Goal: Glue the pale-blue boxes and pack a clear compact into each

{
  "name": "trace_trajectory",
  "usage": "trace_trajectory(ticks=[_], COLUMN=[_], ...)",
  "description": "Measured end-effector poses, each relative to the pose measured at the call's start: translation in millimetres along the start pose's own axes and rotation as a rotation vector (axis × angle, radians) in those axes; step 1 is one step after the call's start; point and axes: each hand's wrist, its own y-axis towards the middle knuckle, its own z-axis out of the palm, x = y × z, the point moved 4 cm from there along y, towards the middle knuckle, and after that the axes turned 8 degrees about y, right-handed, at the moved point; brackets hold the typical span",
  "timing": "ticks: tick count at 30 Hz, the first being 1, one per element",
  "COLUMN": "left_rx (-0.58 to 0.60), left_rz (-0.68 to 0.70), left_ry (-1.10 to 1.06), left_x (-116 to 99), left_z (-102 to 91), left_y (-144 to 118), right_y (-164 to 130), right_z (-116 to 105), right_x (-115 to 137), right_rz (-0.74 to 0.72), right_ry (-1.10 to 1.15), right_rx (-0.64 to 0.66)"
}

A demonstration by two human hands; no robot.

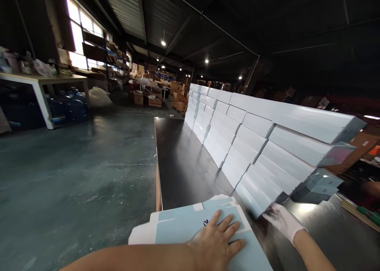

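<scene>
Your left hand [218, 239] lies flat and open, fingers spread, on top of the stack of flat carton blanks [190, 227] at the near edge of the dark table [184, 164]; it presses down and does not grip anything. Your right hand [282, 220], in a white glove, rests with fingers extended against the near end of the lowest assembled box in the row of white boxes [258, 144]; it touches the box end, but I cannot tell if the fingers curl around it. The blanks are pale blue and white sheets of thin card, so I judge them light and flexible; the surface looks smooth, so the top sheets may slide over each other; take one by an edge or a corner flap and support it from below, because a single sheet will probably bend. The assembled boxes are long, hollow and likely light, but their walls may dent easily; hold them on the end or along a folded edge, where the card is stiffest, and not in the middle of a wide face.
</scene>
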Motion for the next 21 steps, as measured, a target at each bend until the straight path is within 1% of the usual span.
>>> trace_trajectory(ticks=[4,9,12,17,19,21], left_rx=[0.02,-0.04,-0.017,0.03,0.054,0.049], left_rz=[-0.004,0.006,0.001,-0.019,-0.022,-0.013], left_ry=[-0.026,0.01,0.01,-0.03,-0.034,-0.042], left_x=[0,1,1,-2,-1,1], left_z=[-0.8,2.8,2.3,-5.0,-2.7,3.0], left_y=[0,0,-1,-2,-1,0], right_y=[-4,-4,-2,-1,-1,-2], right_z=[5,13,16,22,24,26], right_x=[1,3,4,4,4,5], right_rz=[0.087,0.101,0.096,0.089,0.091,0.094], right_ry=[0.057,0.072,0.086,0.107,0.108,0.107], right_rx=[-0.036,-0.057,-0.053,-0.057,-0.05,-0.042])
